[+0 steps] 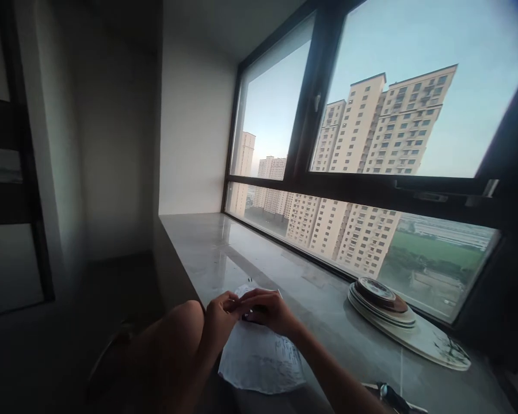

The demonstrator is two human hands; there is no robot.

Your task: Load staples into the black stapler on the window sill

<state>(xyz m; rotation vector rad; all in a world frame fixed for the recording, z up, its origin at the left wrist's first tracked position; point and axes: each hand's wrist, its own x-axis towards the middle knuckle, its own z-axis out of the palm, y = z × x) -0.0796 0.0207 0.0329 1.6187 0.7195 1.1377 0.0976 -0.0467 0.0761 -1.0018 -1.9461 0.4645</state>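
My left hand (pixel 221 307) and my right hand (pixel 270 309) meet above the grey windowsill, their fingertips close together. Both are closed, with the fingers bent inward. Under the right hand's fingers a small dark thing with shiny spots (pixel 249 315) partly shows; its kind is hidden. Below my hands lies a crumpled white sheet (pixel 261 362) with handwriting along its right side, and part of it shows beyond my fingers too. Two tiny dark pieces (pixel 250 280) are just past the sheet's far edge.
A stack of round boards or plates (pixel 382 307) rests on a long oval board (pixel 444 345) beside the window. A dark-handled tool (pixel 392 398) lies at the lower right. My bare knee (pixel 187 322) is left of the sill's edge (pixel 183 267). A large window frame (pixel 297 149) borders the sill.
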